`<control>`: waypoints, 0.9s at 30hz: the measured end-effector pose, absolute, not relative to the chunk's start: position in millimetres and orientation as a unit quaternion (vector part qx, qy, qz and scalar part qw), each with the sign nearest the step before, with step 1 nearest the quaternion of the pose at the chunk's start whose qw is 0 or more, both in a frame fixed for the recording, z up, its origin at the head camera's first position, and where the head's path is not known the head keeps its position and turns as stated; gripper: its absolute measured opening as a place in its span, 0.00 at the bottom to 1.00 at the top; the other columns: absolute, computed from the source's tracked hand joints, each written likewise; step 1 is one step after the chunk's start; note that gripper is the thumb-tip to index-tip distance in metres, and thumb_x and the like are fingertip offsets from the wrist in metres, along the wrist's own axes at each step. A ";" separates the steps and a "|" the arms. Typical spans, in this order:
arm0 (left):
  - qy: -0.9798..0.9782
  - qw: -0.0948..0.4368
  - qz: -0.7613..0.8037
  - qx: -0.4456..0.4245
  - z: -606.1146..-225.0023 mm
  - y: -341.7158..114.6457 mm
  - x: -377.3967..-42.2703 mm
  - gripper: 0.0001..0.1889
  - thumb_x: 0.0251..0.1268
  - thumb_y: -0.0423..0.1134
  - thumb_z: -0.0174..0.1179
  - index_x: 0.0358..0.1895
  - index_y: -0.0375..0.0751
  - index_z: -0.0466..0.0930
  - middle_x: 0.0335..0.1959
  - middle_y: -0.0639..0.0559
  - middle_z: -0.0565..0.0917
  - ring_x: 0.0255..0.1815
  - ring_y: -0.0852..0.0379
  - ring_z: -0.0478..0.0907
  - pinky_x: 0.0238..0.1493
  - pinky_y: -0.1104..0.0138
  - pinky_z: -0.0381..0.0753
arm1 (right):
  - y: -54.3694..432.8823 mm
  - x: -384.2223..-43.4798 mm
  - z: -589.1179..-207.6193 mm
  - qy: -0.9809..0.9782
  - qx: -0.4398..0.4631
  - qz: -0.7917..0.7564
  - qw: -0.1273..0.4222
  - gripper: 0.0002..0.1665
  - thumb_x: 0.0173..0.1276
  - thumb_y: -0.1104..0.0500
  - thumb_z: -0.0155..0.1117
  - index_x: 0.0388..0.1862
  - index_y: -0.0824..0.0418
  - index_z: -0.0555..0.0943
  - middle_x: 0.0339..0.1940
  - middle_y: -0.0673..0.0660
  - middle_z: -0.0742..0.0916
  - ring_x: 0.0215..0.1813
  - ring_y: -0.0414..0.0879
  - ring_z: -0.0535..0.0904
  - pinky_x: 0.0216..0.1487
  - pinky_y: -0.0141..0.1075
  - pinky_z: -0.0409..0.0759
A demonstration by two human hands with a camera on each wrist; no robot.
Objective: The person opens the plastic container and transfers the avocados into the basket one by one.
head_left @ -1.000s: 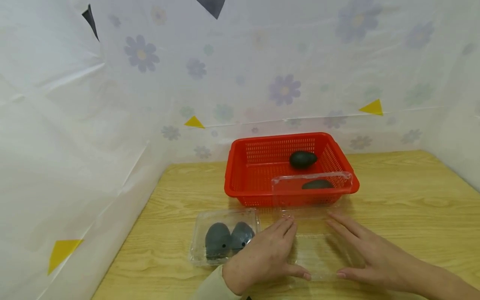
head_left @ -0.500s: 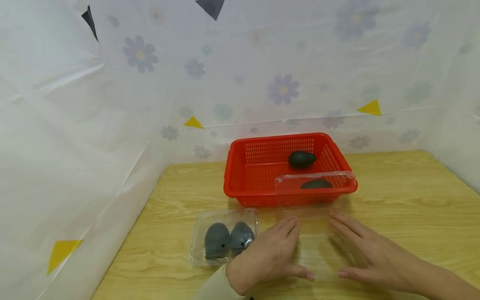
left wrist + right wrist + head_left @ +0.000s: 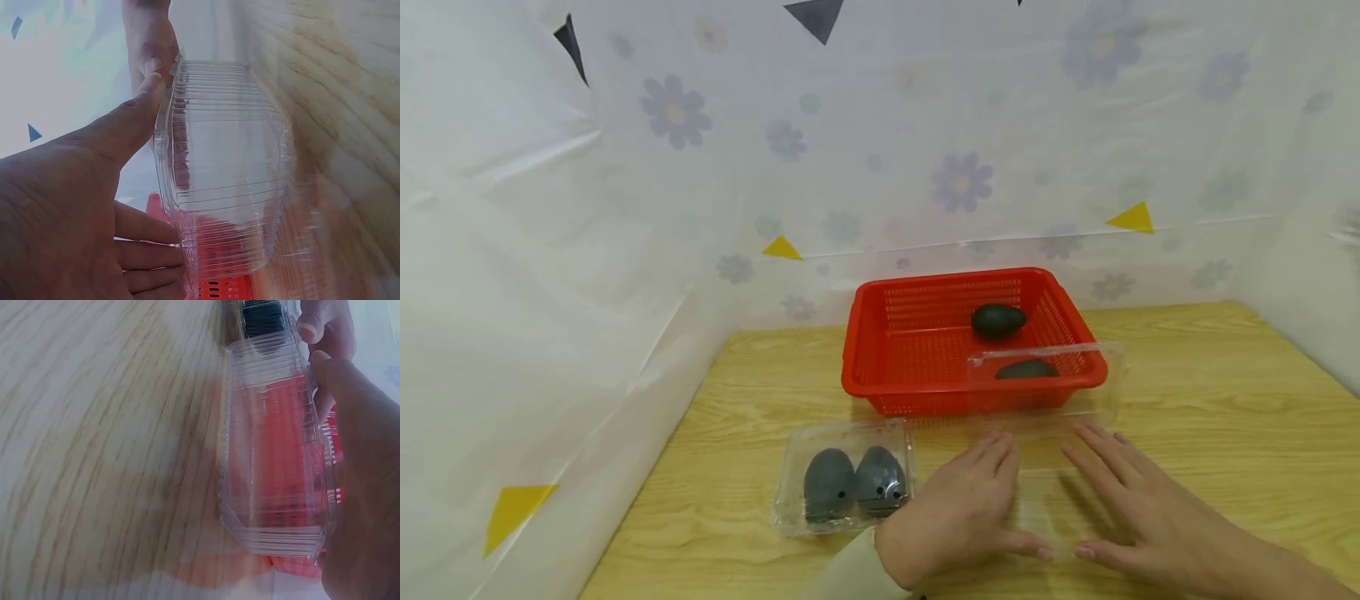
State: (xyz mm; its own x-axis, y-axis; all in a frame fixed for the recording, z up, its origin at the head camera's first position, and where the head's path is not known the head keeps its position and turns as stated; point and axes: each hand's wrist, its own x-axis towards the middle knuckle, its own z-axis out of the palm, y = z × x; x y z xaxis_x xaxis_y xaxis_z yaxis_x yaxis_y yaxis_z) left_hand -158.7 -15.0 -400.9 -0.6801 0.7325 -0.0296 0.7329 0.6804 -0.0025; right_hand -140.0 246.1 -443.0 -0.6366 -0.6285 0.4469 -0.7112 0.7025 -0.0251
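Box [image 3: 1047, 500], clear and unlidded, lies on the table [image 3: 1210, 400] between the two hands, straight ahead of the person; its lid [image 3: 1047, 396] stands raised along the far edge, in front of the red basket [image 3: 917, 388], the lid's long axis running left to right; the base's own long axis I cannot tell, since the hands cover its ends; left hand [image 3: 958, 510] flanks the left side and right hand [image 3: 1150, 512] the right, so neither is plainly nearer, and any move on the lid seems to turn on its lying just beyond the fingertips of both; left hand has fingers straight and thumb spread well away, touching the rim at its far and near parts, curled round nothing; right hand matches it, fingers extended, thumb apart, resting along its side, though exactly how much of it bears on the plastic I cannot tell; the thumb tips point towards each other at the near edge, a gap between them in the head view; just left of the left hand sits a packed box [image 3: 788, 482] with two dark fruits [image 3: 829, 485] inside, and two more [image 3: 997, 322] lie in the basket; no brand, label or writing can be read, only small black dots on the packed fruits and printed flowers [image 3: 962, 182] on the wall sheet [image 3: 865, 75].
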 end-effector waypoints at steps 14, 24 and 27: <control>0.896 -0.049 -0.028 0.440 -400.9 9.1 -165.3 0.51 0.56 0.80 0.45 0.71 0.40 0.67 0.71 0.51 0.70 0.74 0.58 0.64 0.77 0.69 0.58 | 262.2 -137.1 -447.4 -0.903 0.347 0.106 0.230 0.60 0.53 0.31 0.72 0.75 0.64 0.65 0.81 0.57 0.58 0.83 0.39 0.39 0.79 0.25 0.30; 0.889 -0.059 -0.047 0.452 -401.3 28.2 -167.6 0.51 0.56 0.80 0.45 0.71 0.41 0.68 0.71 0.52 0.70 0.74 0.59 0.65 0.77 0.70 0.58 | 276.6 -135.5 -450.3 -0.908 0.328 0.121 0.231 0.59 0.51 0.34 0.74 0.74 0.64 0.65 0.81 0.53 0.58 0.82 0.36 0.40 0.78 0.24 0.31; 0.888 -0.054 -0.049 0.454 -401.2 33.9 -168.1 0.51 0.56 0.80 0.45 0.70 0.42 0.68 0.71 0.53 0.70 0.74 0.60 0.65 0.76 0.71 0.58 | 281.3 -133.2 -451.3 -0.911 0.321 0.121 0.229 0.60 0.50 0.34 0.76 0.75 0.63 0.65 0.81 0.53 0.57 0.82 0.36 0.40 0.77 0.23 0.30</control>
State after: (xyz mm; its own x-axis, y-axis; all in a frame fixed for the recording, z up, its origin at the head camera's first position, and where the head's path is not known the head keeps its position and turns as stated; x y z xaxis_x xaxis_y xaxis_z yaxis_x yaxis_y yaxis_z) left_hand -168.1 33.9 -401.2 -0.5819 0.8117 0.0506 0.8012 0.5828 -0.1359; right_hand -133.2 281.3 -451.3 -0.6891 -0.5286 0.4957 -0.6399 0.7649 -0.0738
